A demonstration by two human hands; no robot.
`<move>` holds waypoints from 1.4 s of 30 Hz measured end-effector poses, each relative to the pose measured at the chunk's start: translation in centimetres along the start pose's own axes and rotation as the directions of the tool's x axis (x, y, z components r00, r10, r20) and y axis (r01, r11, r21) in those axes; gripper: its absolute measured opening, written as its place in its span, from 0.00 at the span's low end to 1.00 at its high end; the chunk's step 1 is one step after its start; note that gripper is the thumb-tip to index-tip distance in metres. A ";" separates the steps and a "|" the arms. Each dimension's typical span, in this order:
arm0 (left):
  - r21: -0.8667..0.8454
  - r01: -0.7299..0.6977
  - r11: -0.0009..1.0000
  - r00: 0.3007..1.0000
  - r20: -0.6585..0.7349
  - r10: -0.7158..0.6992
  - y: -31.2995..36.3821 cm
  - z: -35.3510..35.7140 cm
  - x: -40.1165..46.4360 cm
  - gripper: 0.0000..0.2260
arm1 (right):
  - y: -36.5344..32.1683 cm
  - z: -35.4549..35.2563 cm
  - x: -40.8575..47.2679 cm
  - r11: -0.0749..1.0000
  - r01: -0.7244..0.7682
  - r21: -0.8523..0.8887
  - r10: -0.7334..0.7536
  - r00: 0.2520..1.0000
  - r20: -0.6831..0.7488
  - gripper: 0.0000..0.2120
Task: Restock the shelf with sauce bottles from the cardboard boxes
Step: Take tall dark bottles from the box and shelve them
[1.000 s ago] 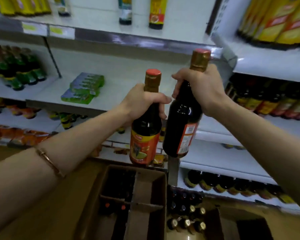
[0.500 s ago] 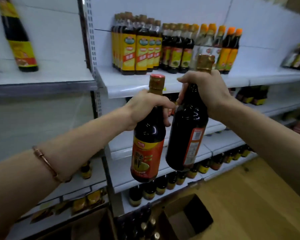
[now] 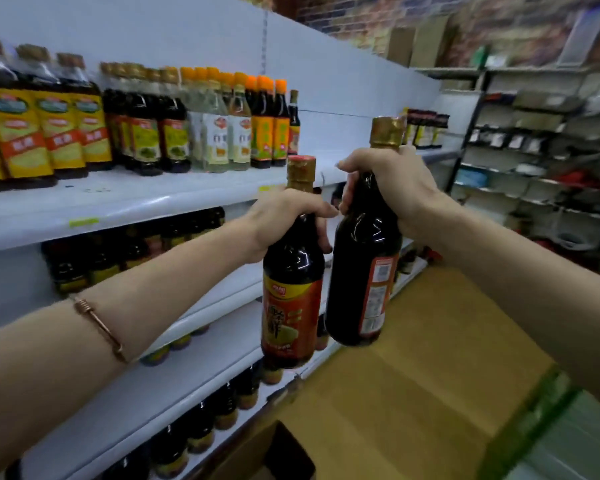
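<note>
While left hand (image 3: 284,216) grips one sauce bottle (image 3: 291,292) mid-frame, right hand (image 3: 392,181) grips another bottle (image 3: 364,265) just beside it.

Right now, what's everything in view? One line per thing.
Held bottles: two, dark with gold caps; left one shows its orange label, right one its back label.
Top-shelf bottles: many, yellow, green, clear and orange labels, on the upper white shelf.
Lower bottles: many, dark, on the shelves below.
Box: one, brown cardboard, open, on the floor at the bottom edge.
Far rack: one, dark, right, goods blurred.
Bracelet: one, copper, left forearm.
Hands: left and right, each gripping a bottle neck.
</note>
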State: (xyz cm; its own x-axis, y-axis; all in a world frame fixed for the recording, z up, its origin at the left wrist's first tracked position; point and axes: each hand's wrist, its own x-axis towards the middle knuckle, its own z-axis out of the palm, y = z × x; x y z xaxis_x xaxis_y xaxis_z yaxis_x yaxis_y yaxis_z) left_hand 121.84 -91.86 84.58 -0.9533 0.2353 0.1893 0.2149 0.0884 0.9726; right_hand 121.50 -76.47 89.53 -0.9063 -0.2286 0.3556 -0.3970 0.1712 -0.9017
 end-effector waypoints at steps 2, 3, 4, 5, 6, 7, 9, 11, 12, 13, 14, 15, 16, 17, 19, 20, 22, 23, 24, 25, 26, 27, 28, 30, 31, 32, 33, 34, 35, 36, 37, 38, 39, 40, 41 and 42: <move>-0.008 0.010 1.000 1.000 0.017 -0.010 0.1 2.0 2.7 0.10 | 1.1 -2.7 0.6 0.999 -0.021 -0.026 0.020 0.999 -0.041 0.16; -0.023 0.014 1.000 1.000 0.027 -0.013 0.0 2.9 3.9 0.09 | 1.7 -3.9 0.8 0.999 -0.024 -0.033 0.022 0.998 -0.059 0.16; -0.030 0.015 0.999 0.999 0.038 -0.014 0.0 3.7 5.2 0.09 | 2.2 -5.1 1.1 0.999 -0.023 -0.029 0.020 0.997 -0.077 0.15; -0.028 0.016 0.999 0.999 0.048 -0.014 -0.2 4.5 6.4 0.09 | 2.8 -6.3 1.5 1.000 -0.021 -0.022 0.019 0.995 -0.097 0.15; -0.025 0.022 0.999 0.998 0.058 -0.021 -0.3 5.1 7.6 0.10 | 3.4 -7.3 2.0 1.000 -0.021 -0.014 0.020 0.993 -0.116 0.16; -0.027 0.034 0.999 0.997 0.070 -0.032 -0.4 5.7 8.8 0.12 | 4.1 -8.4 2.5 1.000 -0.025 -0.008 0.024 0.991 -0.134 0.17; -0.046 0.058 0.997 0.994 0.100 -0.053 -0.7 6.8 11.1 0.14 | 5.5 -10.3 3.8 0.999 -0.035 0.005 0.035 0.987 -0.158 0.18; -0.061 0.065 0.996 0.992 0.115 -0.057 -1.1 7.6 13.6 0.15 | 6.8 -12.1 5.5 0.999 -0.034 0.015 0.036 0.985 -0.169 0.16; -0.057 0.058 0.997 0.992 0.114 -0.051 -1.3 8.0 14.9 0.14 | 7.4 -13.0 6.4 1.000 -0.027 0.011 0.028 0.985 -0.170 0.15; -0.048 0.046 0.998 0.993 0.110 -0.040 -1.5 8.3 16.4 0.14 | 8.1 -13.8 7.5 1.000 -0.018 0.002 0.018 0.985 -0.171 0.15; -0.041 0.035 0.999 0.994 0.107 -0.030 -1.5 8.6 18.0 0.13 | 8.8 -14.6 8.7 1.000 -0.012 -0.006 0.010 0.985 -0.172 0.16; -0.036 0.025 0.999 0.994 0.104 -0.021 -1.5 8.8 19.5 0.12 | 9.5 -15.4 9.9 1.000 -0.006 -0.012 0.004 0.985 -0.172 0.17; -0.032 0.017 0.999 0.995 0.103 -0.013 -1.5 8.9 21.2 0.12 | 10.1 -16.1 11.3 1.000 -0.001 -0.015 -0.002 0.985 -0.171 0.17; -0.029 0.006 1.000 0.995 0.100 -0.003 -1.5 9.0 23.0 0.11 | 10.6 -16.8 12.7 1.000 0.001 -0.019 -0.005 0.986 -0.168 0.17; -0.029 -0.020 0.999 0.996 0.091 0.023 -1.4 9.0 27.1 0.12 | 11.4 -18.1 16.1 0.999 0.013 -0.030 -0.018 0.986 -0.168 0.16; -0.031 -0.029 0.999 0.996 0.086 0.032 -1.3 9.0 29.1 0.12 | 11.8 -18.8 17.9 0.999 0.019 -0.032 -0.024 0.986 -0.168 0.16; -0.024 -0.040 0.999 0.995 0.089 0.042 -1.3 8.8 33.3 0.12 | 12.5 -20.2 21.4 0.999 0.022 -0.040 -0.029 0.986 -0.167 0.17; -0.014 -0.049 0.999 0.994 0.095 0.050 -1.2 8.7 35.3 0.13 | 12.9 -20.9 23.1 0.999 0.027 -0.042 -0.034 0.985 -0.171 0.17; -0.008 -0.060 0.998 0.993 0.098 0.060 -1.2 8.5 37.3 0.13 | 13.3 -21.6 24.8 0.998 0.037 -0.042 -0.044 0.983 -0.176 0.17; -0.007 -0.068 0.998 0.993 0.093 0.068 -1.3 8.3 39.1 0.13 | 13.8 -22.2 26.4 0.998 0.048 -0.036 -0.054 0.982 -0.183 0.16; -0.007 -0.073 0.997 0.994 0.082 0.073 -1.4 8.1 40.8 0.14 | 14.3 -22.8 27.9 0.998 0.057 -0.020 -0.060 0.980 -0.189 0.15; -0.007 -0.076 0.997 0.994 0.073 0.076 -1.6 8.0 42.3 0.14 | 14.8 -23.3 29.4 0.998 0.062 -0.004 -0.062 0.979 -0.192 0.14; -0.005 -0.073 0.997 0.995 0.068 0.073 -1.7 7.7 43.8 0.14 | 15.3 -23.9 31.0 0.998 0.064 0.005 -0.062 0.980 -0.188 0.13; 0.003 -0.053 0.999 0.997 0.060 0.052 -2.2 7.3 46.7 0.14 | 16.4 -24.8 34.3 0.998 0.066 0.019 -0.062 0.984 -0.166 0.13; 0.002 -0.042 0.999 0.998 0.055 0.042 -2.6 7.0 48.1 0.14 | 17.1 -25.2 35.9 0.997 0.072 0.034 -0.066 0.986 -0.153 0.14; -0.002 -0.036 0.999 0.998 0.047 0.036 -2.9 6.8 49.6 0.14 | 17.9 -25.5 37.6 0.995 0.081 0.054 -0.073 0.987 -0.140 0.15; -0.006 -0.033 0.999 0.999 0.034 0.034 -3.2 6.5 51.0 0.14 | 18.6 -25.6 39.3 0.994 0.089 0.071 -0.080 0.989 -0.126 0.16; -0.009 -0.033 0.999 0.999 0.018 0.033 -3.5 6.2 52.4 0.14 | 19.4 -25.8 41.0 0.993 0.092 0.079 -0.083 0.991 -0.109 0.16; -0.008 -0.032 0.999 0.999 -0.004 0.032 -3.7 5.9 53.9 0.15 | 20.2 -26.0 42.7 0.993 0.090 0.081 -0.083 0.993 -0.087 0.16; -0.002 -0.031 1.000 0.999 -0.027 0.031 -4.0 5.6 55.4 0.15 | 21.0 -26.2 44.5 0.993 0.086 0.083 -0.081 0.995 -0.061 0.16; 0.011 -0.030 0.999 0.998 -0.048 0.031 -4.2 5.4 56.8 0.15 | 21.7 -26.4 46.3 0.992 0.083 0.090 -0.081 0.996 -0.033 0.16; 0.029 -0.032 0.999 0.997 -0.069 0.034 -4.4 5.0 58.3 0.15 | 22.4 -26.5 48.0 0.992 0.084 0.099 -0.084 0.996 -0.005 0.16; 0.048 -0.034 0.998 0.995 -0.096 0.039 -4.4 4.7 59.7 0.15 | 22.9 -26.7 49.7 0.991 0.087 0.102 -0.090 0.996 0.024 0.16; 0.061 -0.034 0.998 0.990 -0.133 0.042 -4.3 4.2 61.1 0.15 | 23.3 -26.9 51.5 0.991 0.090 0.104 -0.096 0.994 0.057 0.15; 0.068 -0.031 0.997 0.984 -0.174 0.043 -4.2 3.8 62.3 0.15 | 23.6 -27.0 53.2 0.990 0.091 0.109 -0.101 0.991 0.091 0.15; 0.074 -0.032 0.997 0.976 -0.213 0.047 -4.1 3.4 63.5 0.14 | 23.7 -27.1 54.9 0.988 0.092 0.122 -0.107 0.986 0.127 0.14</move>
State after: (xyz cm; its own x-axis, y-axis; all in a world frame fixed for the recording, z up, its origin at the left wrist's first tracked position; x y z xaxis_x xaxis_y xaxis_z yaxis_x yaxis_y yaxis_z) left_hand 61.13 -73.99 92.15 -0.9655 0.0274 0.2589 0.2600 0.1520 0.9536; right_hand 58.38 -58.99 94.34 -0.8325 -0.3658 0.4162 -0.4577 0.0308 -0.8886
